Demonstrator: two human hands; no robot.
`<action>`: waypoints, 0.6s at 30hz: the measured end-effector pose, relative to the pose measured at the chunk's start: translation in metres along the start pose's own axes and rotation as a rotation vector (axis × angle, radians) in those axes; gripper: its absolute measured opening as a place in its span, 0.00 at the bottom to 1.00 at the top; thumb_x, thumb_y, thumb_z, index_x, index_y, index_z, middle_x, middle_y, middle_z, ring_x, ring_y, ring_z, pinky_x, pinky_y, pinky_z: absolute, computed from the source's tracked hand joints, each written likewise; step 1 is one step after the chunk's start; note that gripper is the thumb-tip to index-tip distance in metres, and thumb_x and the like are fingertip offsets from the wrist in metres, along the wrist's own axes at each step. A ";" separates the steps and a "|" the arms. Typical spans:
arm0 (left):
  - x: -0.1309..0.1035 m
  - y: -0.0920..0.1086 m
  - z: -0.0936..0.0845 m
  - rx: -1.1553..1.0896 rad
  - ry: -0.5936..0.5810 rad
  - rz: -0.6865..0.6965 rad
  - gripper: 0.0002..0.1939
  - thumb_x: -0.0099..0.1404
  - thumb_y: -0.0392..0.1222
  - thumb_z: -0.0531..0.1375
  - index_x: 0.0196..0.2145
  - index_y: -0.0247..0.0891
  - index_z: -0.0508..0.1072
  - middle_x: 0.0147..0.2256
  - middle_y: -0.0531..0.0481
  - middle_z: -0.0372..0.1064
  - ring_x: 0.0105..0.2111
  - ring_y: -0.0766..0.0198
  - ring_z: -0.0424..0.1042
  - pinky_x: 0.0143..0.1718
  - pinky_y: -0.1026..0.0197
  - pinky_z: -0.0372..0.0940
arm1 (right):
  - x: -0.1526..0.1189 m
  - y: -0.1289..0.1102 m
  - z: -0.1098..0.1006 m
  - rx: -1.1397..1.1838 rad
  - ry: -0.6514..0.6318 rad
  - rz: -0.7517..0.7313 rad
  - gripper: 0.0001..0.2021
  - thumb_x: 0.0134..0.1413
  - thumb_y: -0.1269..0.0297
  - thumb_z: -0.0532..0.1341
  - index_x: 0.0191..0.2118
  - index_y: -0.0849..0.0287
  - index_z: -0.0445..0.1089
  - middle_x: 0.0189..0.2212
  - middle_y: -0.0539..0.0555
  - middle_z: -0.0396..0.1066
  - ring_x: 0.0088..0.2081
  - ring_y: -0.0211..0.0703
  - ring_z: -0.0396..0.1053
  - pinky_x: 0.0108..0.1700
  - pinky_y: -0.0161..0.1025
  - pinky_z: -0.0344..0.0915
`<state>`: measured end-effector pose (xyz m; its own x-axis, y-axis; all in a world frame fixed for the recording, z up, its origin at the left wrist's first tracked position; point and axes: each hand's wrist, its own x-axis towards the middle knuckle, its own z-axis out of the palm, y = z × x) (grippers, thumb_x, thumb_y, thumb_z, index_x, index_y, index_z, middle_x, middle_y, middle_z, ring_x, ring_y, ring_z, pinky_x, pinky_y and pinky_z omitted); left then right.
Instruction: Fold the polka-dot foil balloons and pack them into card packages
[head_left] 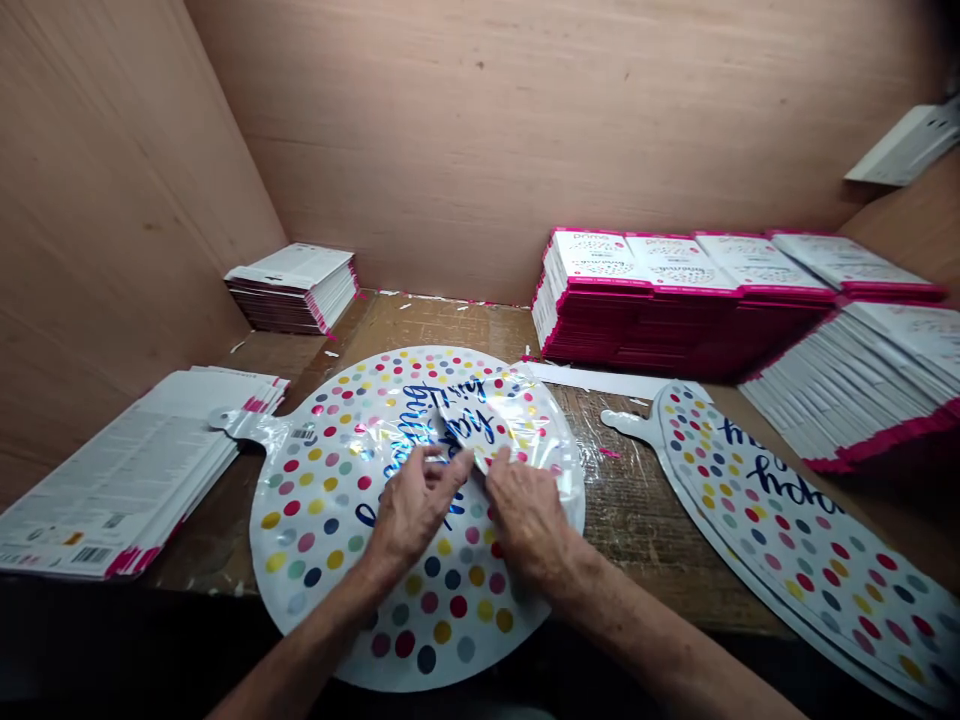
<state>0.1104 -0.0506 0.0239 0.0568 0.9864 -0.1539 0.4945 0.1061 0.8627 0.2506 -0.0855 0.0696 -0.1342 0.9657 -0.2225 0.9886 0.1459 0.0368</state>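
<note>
A flat white foil balloon (322,530) with coloured dots and blue lettering lies on the table, its neck pointing left. From the right, part of it is turned over toward the middle, with the free edge standing slightly up. My left hand (420,495) is closed, thumb and fingertips together at that edge. Beside it, my right hand (529,510) has curled fingers gripping the folded layer. Both hands rest over the balloon's centre, close together. A stack of similar balloons (795,530) lies to the right, partly over the table's front edge.
Flat printed cardboard packs (82,470) lie in a pile at the left, with another stack (292,285) behind. Tall rows of pink-edged packs (637,310) and a leaning row (870,370) stand at the right. Wooden panels (487,140) enclose the brown table (630,520).
</note>
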 end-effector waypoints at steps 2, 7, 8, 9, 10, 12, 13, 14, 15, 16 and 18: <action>-0.014 0.001 0.001 -0.276 -0.075 -0.121 0.30 0.58 0.61 0.61 0.50 0.36 0.67 0.37 0.45 0.77 0.35 0.57 0.78 0.35 0.58 0.72 | -0.006 0.000 0.017 0.207 0.106 -0.190 0.25 0.61 0.67 0.58 0.62 0.69 0.59 0.47 0.69 0.73 0.43 0.54 0.75 0.40 0.46 0.74; -0.007 -0.008 -0.034 -0.621 -0.144 -0.282 0.17 0.54 0.48 0.66 0.35 0.36 0.67 0.24 0.53 0.71 0.22 0.65 0.72 0.24 0.65 0.66 | -0.012 0.037 0.051 0.346 0.383 -0.787 0.48 0.54 0.47 0.64 0.69 0.70 0.43 0.65 0.73 0.52 0.66 0.59 0.52 0.63 0.55 0.58; -0.005 -0.011 -0.044 -0.594 -0.188 -0.295 0.17 0.53 0.48 0.66 0.34 0.36 0.68 0.24 0.52 0.71 0.23 0.65 0.72 0.25 0.65 0.66 | -0.009 0.045 0.055 0.309 0.440 -0.779 0.44 0.55 0.52 0.64 0.69 0.70 0.44 0.66 0.74 0.51 0.67 0.59 0.50 0.64 0.57 0.56; -0.006 -0.015 -0.052 -0.514 -0.219 -0.291 0.16 0.54 0.50 0.66 0.33 0.36 0.69 0.25 0.51 0.72 0.24 0.64 0.73 0.26 0.64 0.67 | -0.006 0.050 0.058 0.272 0.488 -0.758 0.39 0.58 0.57 0.62 0.68 0.70 0.47 0.66 0.74 0.51 0.68 0.58 0.49 0.64 0.58 0.54; -0.007 -0.019 -0.059 -0.382 -0.216 -0.271 0.17 0.56 0.52 0.64 0.33 0.36 0.70 0.25 0.50 0.72 0.24 0.62 0.73 0.26 0.62 0.67 | -0.001 0.054 0.060 0.241 0.518 -0.743 0.33 0.60 0.63 0.59 0.67 0.69 0.51 0.65 0.73 0.52 0.67 0.57 0.50 0.64 0.57 0.55; -0.011 -0.029 -0.067 -0.041 -0.074 -0.134 0.17 0.60 0.53 0.59 0.38 0.35 0.73 0.28 0.47 0.74 0.27 0.58 0.75 0.29 0.57 0.70 | 0.007 0.057 0.061 0.208 0.503 -0.759 0.25 0.61 0.70 0.54 0.63 0.66 0.59 0.64 0.70 0.57 0.64 0.52 0.57 0.62 0.53 0.58; -0.013 -0.034 -0.070 0.116 0.030 -0.008 0.17 0.63 0.50 0.56 0.42 0.35 0.73 0.33 0.44 0.75 0.33 0.55 0.76 0.34 0.54 0.71 | 0.011 0.057 0.060 0.215 0.468 -0.780 0.23 0.61 0.72 0.53 0.61 0.64 0.63 0.62 0.68 0.61 0.62 0.50 0.62 0.60 0.51 0.61; -0.015 -0.040 -0.071 0.241 0.100 0.144 0.18 0.64 0.45 0.53 0.47 0.36 0.73 0.39 0.42 0.76 0.41 0.53 0.76 0.43 0.50 0.71 | 0.014 0.056 0.059 0.243 0.429 -0.788 0.21 0.60 0.72 0.53 0.59 0.62 0.65 0.60 0.65 0.64 0.58 0.49 0.66 0.58 0.48 0.63; -0.015 -0.045 -0.072 0.327 0.114 0.302 0.21 0.63 0.40 0.51 0.51 0.38 0.72 0.46 0.43 0.75 0.49 0.53 0.73 0.51 0.48 0.68 | 0.018 0.055 0.057 0.292 0.397 -0.771 0.21 0.59 0.71 0.53 0.57 0.60 0.68 0.58 0.63 0.68 0.55 0.48 0.69 0.56 0.45 0.65; -0.015 -0.050 -0.073 0.380 0.081 0.440 0.24 0.61 0.36 0.50 0.54 0.40 0.71 0.51 0.44 0.73 0.55 0.54 0.68 0.57 0.48 0.63 | 0.021 0.053 0.055 0.357 0.363 -0.730 0.20 0.58 0.71 0.54 0.55 0.58 0.69 0.56 0.60 0.70 0.53 0.46 0.71 0.54 0.43 0.66; -0.011 -0.059 -0.073 0.428 -0.028 0.576 0.26 0.59 0.34 0.51 0.55 0.41 0.72 0.55 0.46 0.70 0.60 0.55 0.63 0.61 0.49 0.59 | 0.031 0.051 0.049 0.500 0.285 -0.597 0.18 0.56 0.70 0.54 0.50 0.55 0.73 0.48 0.54 0.76 0.47 0.45 0.74 0.49 0.39 0.67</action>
<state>0.0177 -0.0587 0.0101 0.4305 0.8667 0.2519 0.6756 -0.4945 0.5468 0.3002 -0.0581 0.0172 -0.5920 0.7832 0.1903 0.6499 0.6035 -0.4619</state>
